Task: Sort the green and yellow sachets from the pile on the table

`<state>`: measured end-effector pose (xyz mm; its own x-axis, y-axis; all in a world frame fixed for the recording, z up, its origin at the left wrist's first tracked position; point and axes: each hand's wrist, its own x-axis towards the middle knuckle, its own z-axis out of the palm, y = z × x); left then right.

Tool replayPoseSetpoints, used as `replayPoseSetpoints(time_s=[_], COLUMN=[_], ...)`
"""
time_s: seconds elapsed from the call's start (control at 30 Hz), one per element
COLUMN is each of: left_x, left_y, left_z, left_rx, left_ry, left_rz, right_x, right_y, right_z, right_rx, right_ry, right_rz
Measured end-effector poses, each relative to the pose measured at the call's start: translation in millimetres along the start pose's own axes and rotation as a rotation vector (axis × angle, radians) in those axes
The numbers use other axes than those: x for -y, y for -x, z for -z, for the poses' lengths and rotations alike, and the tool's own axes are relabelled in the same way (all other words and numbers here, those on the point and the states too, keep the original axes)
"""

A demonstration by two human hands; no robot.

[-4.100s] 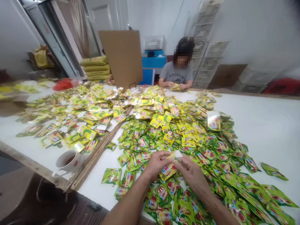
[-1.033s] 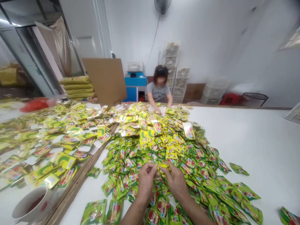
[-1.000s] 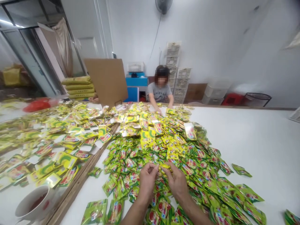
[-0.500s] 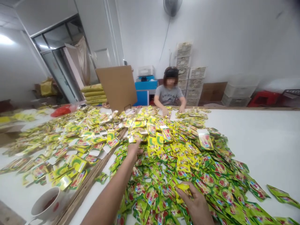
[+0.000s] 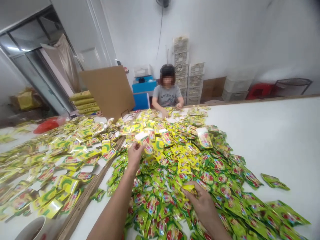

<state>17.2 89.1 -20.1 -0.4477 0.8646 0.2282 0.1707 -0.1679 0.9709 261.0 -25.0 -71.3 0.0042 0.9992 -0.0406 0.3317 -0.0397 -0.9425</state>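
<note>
My left hand [image 5: 135,155] pinches the edge of a flat packet [image 5: 147,145] with a white top and red and green print, raised over the pile. Lower right, my right hand [image 5: 200,197] holds a small yellow sachet [image 5: 190,188] between thumb and fingers. Green sachets [image 5: 152,203] with red print lie heaped under and around both hands. Yellow sachets [image 5: 184,163] lie in the middle of the heap, and another white-topped packet [image 5: 204,138] rests on it to the right.
A wooden strip [image 5: 92,190] divides the table, with many yellow packets [image 5: 72,160] left of it. A cup [image 5: 35,230] stands at the lower left. Across the table, a person [image 5: 167,93] handles packets beside a cardboard sheet [image 5: 110,90].
My left hand has taken hold of a white-topped packet and lifted it. My right hand still holds the yellow sachet. The view has turned right, and the person across has raised one hand.
</note>
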Motion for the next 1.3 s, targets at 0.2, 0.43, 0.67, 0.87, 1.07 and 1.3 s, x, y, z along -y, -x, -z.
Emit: replayPoseSetpoints(time_s=[0.2,0.43,0.67,0.87,1.07,1.3], left_x=[5.5,10.0,10.0,11.7,19.3,20.3], left_y=[89.0,144.5,164.6,173.4,170.2,169.3], left_z=[15.9,20.1,16.3,13.7,16.5,17.8], left_rx=[0.457,0.713,0.659,0.644,0.603,0.654], left_ry=[-0.016,-0.005,0.252,0.292,0.330,0.298], left_rz=[0.144,0.206,0.384,0.414,0.472,0.457], right_x=[22.4,42.1,37.9,38.3,34.1,39.7], right_y=[1.4,8.4,1.6,13.3,21.1,11.2], right_z=[14.4,32.6,40.0,18.2,17.0,36.3], right_rx=[-0.184,0.020,0.137,0.013,0.143,0.352], right_ry=[-0.021,-0.059,-0.037,-0.198,-0.066,0.148], right_rz=[0.087,0.171,0.082,0.033,0.003,0.022])
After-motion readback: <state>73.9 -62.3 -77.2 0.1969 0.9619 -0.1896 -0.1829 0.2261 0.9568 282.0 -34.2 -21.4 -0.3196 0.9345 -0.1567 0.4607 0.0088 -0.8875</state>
